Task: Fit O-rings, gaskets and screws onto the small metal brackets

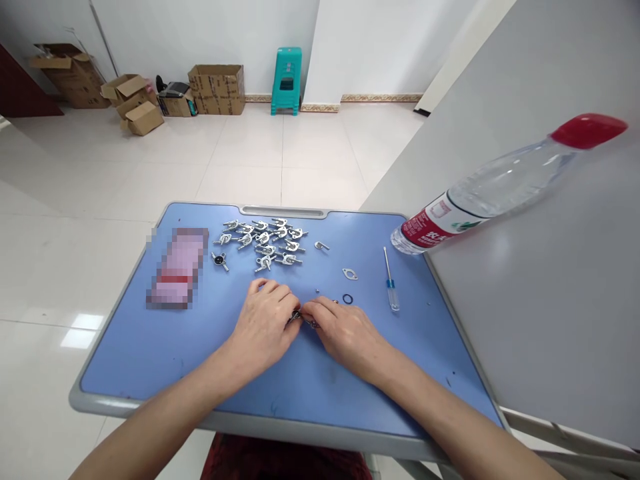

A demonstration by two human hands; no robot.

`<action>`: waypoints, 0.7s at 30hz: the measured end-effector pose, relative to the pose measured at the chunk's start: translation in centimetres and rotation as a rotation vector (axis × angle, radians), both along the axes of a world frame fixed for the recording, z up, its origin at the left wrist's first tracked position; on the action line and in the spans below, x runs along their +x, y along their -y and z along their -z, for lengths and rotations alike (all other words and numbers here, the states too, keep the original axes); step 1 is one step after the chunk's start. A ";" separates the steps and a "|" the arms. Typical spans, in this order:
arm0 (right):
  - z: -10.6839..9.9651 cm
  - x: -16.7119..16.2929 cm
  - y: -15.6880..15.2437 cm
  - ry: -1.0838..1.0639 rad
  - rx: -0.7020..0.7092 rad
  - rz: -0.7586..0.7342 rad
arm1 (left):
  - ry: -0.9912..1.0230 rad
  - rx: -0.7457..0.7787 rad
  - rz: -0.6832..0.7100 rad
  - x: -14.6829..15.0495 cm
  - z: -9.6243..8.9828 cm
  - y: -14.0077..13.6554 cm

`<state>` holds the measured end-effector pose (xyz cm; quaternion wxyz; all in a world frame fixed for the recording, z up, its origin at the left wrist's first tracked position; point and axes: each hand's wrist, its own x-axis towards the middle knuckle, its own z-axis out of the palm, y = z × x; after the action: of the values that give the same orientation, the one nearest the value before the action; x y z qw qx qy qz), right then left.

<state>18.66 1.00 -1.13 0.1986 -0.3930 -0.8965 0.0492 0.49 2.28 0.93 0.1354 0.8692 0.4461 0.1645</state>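
Close together near the middle of the blue table, my left hand [267, 319] and my right hand [347, 328] are closed with their fingertips almost touching. Between the left fingers shows a small metal valve body [295, 315], mostly hidden. The right fingers pinch at a small shiny metal piece [313, 325] whose kind I cannot make out. Just beyond the right hand lie a black rubber ring [348, 299], a flat metal plate with holes [350, 274] and a tiny screw [317, 291]. A small lever [321, 246] lies farther back.
Several metal valves [263, 237] are grouped at the back, with a separate valve body [219, 260] nearby. A blurred pinkish rectangle [180, 267] lies left. On the right are a screwdriver [392, 293] and a tall water bottle [440, 220] by the grey panel [550, 280].
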 end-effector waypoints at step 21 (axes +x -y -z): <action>-3.6 1.9 -0.4 -0.872 -0.755 0.286 | 0.032 0.031 0.054 -0.1 -0.1 0.0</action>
<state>20.53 1.44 2.50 0.3994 -0.4971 -0.5908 0.4944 0.39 2.24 1.07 0.1334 0.8803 0.4175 0.1816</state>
